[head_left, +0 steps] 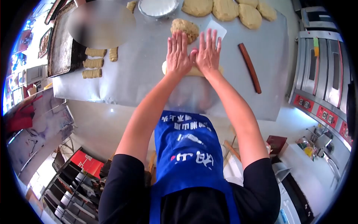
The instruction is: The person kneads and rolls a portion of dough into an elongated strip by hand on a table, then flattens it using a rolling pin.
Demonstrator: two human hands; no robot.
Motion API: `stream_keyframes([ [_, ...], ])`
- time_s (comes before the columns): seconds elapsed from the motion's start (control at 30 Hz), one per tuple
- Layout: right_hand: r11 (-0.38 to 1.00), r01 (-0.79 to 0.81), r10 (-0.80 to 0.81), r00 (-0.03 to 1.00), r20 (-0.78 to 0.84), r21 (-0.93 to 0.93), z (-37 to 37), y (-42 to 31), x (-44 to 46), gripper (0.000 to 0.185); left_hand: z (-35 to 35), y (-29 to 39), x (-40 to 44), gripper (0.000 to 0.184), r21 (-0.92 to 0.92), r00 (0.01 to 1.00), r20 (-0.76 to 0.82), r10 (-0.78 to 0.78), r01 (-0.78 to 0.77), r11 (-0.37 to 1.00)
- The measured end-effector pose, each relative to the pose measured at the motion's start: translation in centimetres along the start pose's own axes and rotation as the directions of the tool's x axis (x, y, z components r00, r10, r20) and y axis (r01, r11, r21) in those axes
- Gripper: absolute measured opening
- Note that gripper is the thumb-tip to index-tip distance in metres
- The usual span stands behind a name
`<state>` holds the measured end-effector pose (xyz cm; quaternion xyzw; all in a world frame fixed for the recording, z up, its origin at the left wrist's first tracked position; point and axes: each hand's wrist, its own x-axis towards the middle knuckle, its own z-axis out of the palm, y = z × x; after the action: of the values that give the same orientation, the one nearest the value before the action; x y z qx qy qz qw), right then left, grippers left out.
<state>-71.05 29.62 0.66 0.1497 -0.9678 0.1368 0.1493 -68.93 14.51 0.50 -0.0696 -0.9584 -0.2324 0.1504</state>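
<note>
Under both palms lies a pale roll of dough (194,71) on the metal tabletop, its ends showing on either side. My left hand (179,56) rests flat on it with fingers stretched forward. Beside it, my right hand (208,54) presses flat too, the thumbs close together. Just beyond my fingertips sits a lump of speckled, crumbly filling (185,30). A white scraper (217,30) lies past my right fingers. To the right, a brown rolling pin (250,68) rests at a slant. The middle of the dough is hidden by my hands.
Several dough pieces (225,9) sit at the table's far side, near a bowl of white stuff (158,6). Ridged dough pieces (93,63) lie at left beside a dark baking tray (61,44). An oven (323,71) stands right of the metal table (138,89).
</note>
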Motion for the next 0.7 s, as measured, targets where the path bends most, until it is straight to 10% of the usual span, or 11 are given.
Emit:
stream_keyframes([
  [0.1,0.998,-0.035,0.029,0.991,0.132,0.045,-2.6,-3.0,-7.5,0.063,-3.1,1.9,-6.9,0.07,0.134,0.951,0.309,-0.019,-0.024,0.991],
  [0.33,0.991,-0.046,-0.007,0.921,0.39,0.125,-7.4,-6.7,-20.5,0.068,-7.9,5.9,-20.8,0.073,0.121,0.871,0.48,-0.106,0.054,0.991],
  [0.53,0.98,-0.198,0.198,0.962,0.188,-0.021,-4.0,-4.0,-7.1,0.076,-2.0,1.8,-7.4,0.08,0.156,0.978,0.167,-0.124,0.098,0.983],
  [0.7,0.991,-0.072,0.069,0.997,-0.036,-0.112,0.9,0.3,1.8,0.074,0.8,-1.3,2.3,0.095,-0.017,0.998,-0.065,0.023,-0.024,1.0],
])
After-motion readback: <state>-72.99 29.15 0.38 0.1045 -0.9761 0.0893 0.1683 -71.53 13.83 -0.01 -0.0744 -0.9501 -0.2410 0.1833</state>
